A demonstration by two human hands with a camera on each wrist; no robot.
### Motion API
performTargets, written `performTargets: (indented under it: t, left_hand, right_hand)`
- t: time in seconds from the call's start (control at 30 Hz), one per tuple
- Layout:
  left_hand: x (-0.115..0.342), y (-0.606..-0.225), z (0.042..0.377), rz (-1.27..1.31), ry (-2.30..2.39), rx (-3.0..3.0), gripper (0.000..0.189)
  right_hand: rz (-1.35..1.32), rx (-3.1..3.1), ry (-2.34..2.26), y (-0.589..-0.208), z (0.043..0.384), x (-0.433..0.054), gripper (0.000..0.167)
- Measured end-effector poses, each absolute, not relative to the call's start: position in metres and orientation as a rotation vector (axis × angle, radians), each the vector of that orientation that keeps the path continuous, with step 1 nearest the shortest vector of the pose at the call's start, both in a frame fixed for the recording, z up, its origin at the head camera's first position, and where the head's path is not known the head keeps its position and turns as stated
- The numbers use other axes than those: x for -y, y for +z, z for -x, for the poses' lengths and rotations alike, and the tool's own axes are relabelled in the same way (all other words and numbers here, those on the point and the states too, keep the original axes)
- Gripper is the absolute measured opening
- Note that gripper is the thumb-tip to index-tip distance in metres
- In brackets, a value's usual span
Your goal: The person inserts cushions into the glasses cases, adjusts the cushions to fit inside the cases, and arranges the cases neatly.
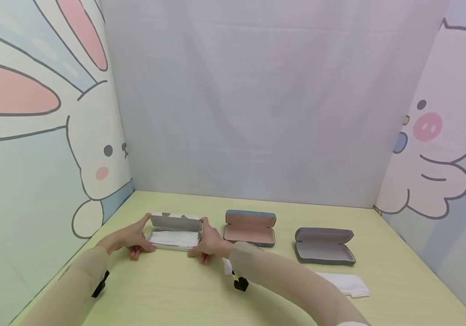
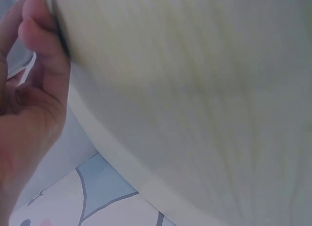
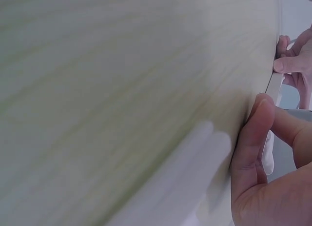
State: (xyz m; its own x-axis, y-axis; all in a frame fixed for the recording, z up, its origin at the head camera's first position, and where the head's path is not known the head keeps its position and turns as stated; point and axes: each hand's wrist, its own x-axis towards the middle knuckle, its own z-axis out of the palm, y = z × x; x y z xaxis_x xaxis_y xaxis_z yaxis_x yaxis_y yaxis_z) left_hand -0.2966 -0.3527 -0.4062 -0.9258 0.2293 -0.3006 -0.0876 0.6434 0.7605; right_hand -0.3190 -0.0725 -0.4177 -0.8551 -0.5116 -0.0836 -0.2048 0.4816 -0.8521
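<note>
At the left of the table an open white glasses case (image 1: 174,248) has its grey-lined lid (image 1: 176,222) raised. A folded white cloth (image 1: 174,238) lies inside its base. My left hand (image 1: 135,236) grips the case's left end, thumb low at the front corner and a finger up at the lid. At the opposite end my right hand (image 1: 212,240) holds the case the same way, forefinger by the lid's edge and thumb low in front. The right wrist view shows this right hand (image 3: 278,162) close up, with the left hand (image 3: 298,60) beyond it.
A blue glasses case (image 1: 250,240) with pink lining stands open right of my right hand. Farther right is an open dark grey case (image 1: 325,258). A white cloth (image 1: 347,284) lies before it, and another white cloth (image 1: 227,267) is mostly hidden under my right sleeve.
</note>
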Motion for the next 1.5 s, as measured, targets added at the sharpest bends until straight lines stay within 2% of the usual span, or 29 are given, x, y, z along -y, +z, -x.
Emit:
performTargets:
  t: [0.43, 0.83, 1.17, 1.4, 1.5]
  left_hand:
    - [0.3541, -0.4066, 0.2941, -0.141, 1.223, -2.465, 0.125]
    - [0.3543, -0.4083, 0.2949, -0.167, 1.246, -2.469, 0.122]
    - [0.3568, -0.4102, 0.2954, -0.23, 1.252, -2.482, 0.103]
    - [0.3557, -0.4099, 0.294, -0.223, 1.242, -2.49, 0.102]
    - [0.3546, -0.4087, 0.2927, -0.235, 1.24, -2.494, 0.096]
  right_hand:
    - [0.627, -2.407, -1.313, -0.4178, 0.3188, 0.0721, 0.091]
    - [0.635, -2.39, -1.344, -0.4187, 0.3207, 0.0721, 0.075]
    - [0.64, -2.356, -1.375, -0.4182, 0.3207, 0.0721, 0.073]
    - [0.635, -2.347, -1.383, -0.4185, 0.3195, 0.0727, 0.071]
    - [0.637, -2.347, -1.378, -0.4168, 0.318, 0.0723, 0.071]
